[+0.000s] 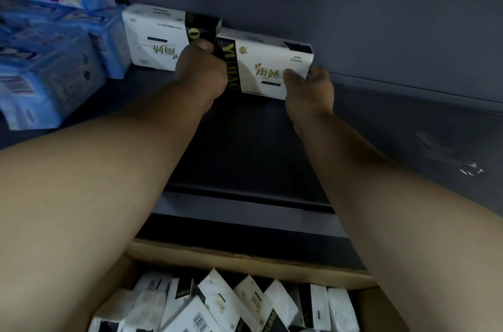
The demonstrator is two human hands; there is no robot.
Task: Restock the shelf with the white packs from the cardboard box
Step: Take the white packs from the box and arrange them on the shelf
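At the far left, soft blue plastic-wrapped packs (51, 40) are stacked on the dark grey metal shelf (245, 141). Beside them lies a white rectangular pack with a black band and gold lettering (155, 37), already placed against the back wall. The left hand (201, 70) has its fingers curled over the black end of a second white pack of the same kind (268, 67), while the right hand (309, 86) pinches its right corner, thumb on the printed face. This pack sits tilted, just beside the first; whether it rests on the shelf I cannot tell. The placing step seems under way; next it likely needs sliding back and squaring against its neighbour. The glossy wrap looks slightly yielding. Below, the open brown cardboard box (245, 255) holds many more packs (228, 304), jumbled.
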